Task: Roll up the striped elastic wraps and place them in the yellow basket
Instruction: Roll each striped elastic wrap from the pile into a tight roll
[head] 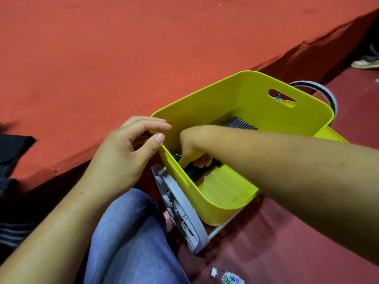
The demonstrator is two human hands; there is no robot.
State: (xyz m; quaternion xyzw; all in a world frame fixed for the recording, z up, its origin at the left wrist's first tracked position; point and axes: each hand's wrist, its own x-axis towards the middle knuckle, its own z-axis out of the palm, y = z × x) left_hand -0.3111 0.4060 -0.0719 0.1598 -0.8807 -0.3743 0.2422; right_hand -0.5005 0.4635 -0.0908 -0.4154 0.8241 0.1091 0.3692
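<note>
The yellow basket (252, 95) stands tilted beside the orange platform. My right hand (194, 146) reaches down inside it, fingers curled around a dark rolled striped wrap (194, 173) on the basket floor. Another rolled striped wrap (240, 124) lies at the basket's far side, partly hidden by my forearm. My left hand (127, 152) is at the basket's near-left corner, thumb against the rim and fingers over it. More dark striped wraps (12, 152) lie unrolled at the left edge of the view.
The basket sits on a grey wheeled frame (180, 214) on the dark red floor. The orange platform (102, 58) fills the upper left. My jeans-clad knee (131, 238) is below. A small bottle (231, 279) lies on the floor, and a shoe (367, 63) shows at far right.
</note>
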